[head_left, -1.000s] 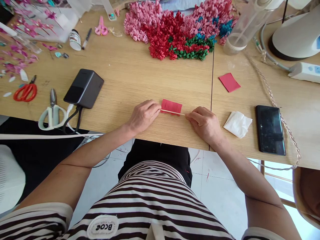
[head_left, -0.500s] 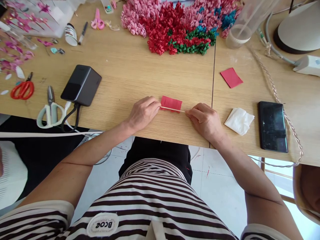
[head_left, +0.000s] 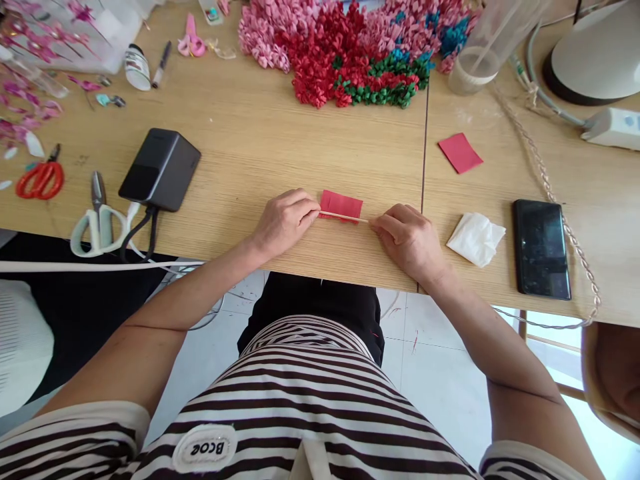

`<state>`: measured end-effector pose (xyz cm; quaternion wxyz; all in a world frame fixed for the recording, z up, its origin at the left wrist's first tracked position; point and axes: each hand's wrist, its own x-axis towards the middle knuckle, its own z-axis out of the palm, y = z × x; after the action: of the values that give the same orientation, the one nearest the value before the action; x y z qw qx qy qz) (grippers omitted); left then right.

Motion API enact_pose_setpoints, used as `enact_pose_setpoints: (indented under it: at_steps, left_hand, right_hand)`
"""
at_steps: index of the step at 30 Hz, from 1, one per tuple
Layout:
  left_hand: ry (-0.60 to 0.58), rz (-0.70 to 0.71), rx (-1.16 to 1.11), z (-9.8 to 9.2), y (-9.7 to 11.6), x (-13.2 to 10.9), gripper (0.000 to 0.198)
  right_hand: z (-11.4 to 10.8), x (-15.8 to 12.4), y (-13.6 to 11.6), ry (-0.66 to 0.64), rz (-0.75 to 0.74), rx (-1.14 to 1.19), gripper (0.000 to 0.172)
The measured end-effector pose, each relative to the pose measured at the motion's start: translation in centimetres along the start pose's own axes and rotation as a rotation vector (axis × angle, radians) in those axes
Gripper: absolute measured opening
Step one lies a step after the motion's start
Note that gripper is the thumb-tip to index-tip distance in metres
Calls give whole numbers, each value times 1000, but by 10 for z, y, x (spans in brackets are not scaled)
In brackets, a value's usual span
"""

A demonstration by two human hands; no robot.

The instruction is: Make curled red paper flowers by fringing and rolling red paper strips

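Note:
A thin pale wooden stick (head_left: pixel 343 217) runs between my two hands just above the table's front edge. My left hand (head_left: pixel 286 219) pinches its left end, and my right hand (head_left: pixel 407 239) pinches its right end. Under the stick, and along its far side, lies a small red rectangular piece (head_left: pixel 344 203) of paper or cloth; which material it is I cannot tell. Its near edge shows fine slits or fringe partly behind the stick. A second red square (head_left: pixel 461 153) lies flat to the right, beyond my right hand.
A white folded tissue (head_left: pixel 476 239) and a black phone (head_left: pixel 541 249) lie to the right. On the left are a dark power bank (head_left: pixel 161 170) with cables, white-handled scissors (head_left: pixel 99 223) and red-handled scissors (head_left: pixel 41 179). Curled red, pink and green flowers (head_left: pixel 345 57) pile up at the back.
The view has shifted slightly, so things on the table appear a little further left. Both hands keep their pinch on the stick, with hardly any movement over the red piece.

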<state>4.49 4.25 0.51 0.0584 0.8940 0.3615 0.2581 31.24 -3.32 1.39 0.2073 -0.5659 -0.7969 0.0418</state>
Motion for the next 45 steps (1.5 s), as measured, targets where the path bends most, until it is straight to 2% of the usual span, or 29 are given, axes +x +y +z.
enact_pose_setpoints:
  at_steps: [4, 9, 13, 17, 20, 25, 30, 39, 45]
  left_hand:
    - [9, 22, -3, 2, 0, -1, 23]
    - [29, 64, 30, 5, 0, -2, 25]
    - [29, 82, 51, 6, -1, -2, 25]
    - [49, 105, 51, 7, -2, -3, 26]
    - [56, 111, 56, 9, -2, -3, 27]
    - [41, 114, 114, 9, -1, -3, 31]
    - [41, 139, 113, 8, -2, -4, 33]
    - [-38, 135, 34, 0, -5, -2, 26]
    - [-111, 136, 94, -1, -5, -1, 33]
  right_hand:
    - [-3, 1, 2, -5, -11, -6, 33]
    - [-9, 12, 4, -37, -27, 99, 27]
    - [-8, 41, -10, -82, -77, 112, 31]
    - [3, 75, -29, -177, -127, 66, 32]
    - [12, 87, -36, -229, -121, 28, 30]
    - [16, 88, -38, -285, -88, 12, 32]
    - [16, 87, -37, -288, -71, 26, 34]
    - [18, 87, -36, -286, -61, 55, 34]
    - [19, 87, -36, -282, -59, 65, 34]
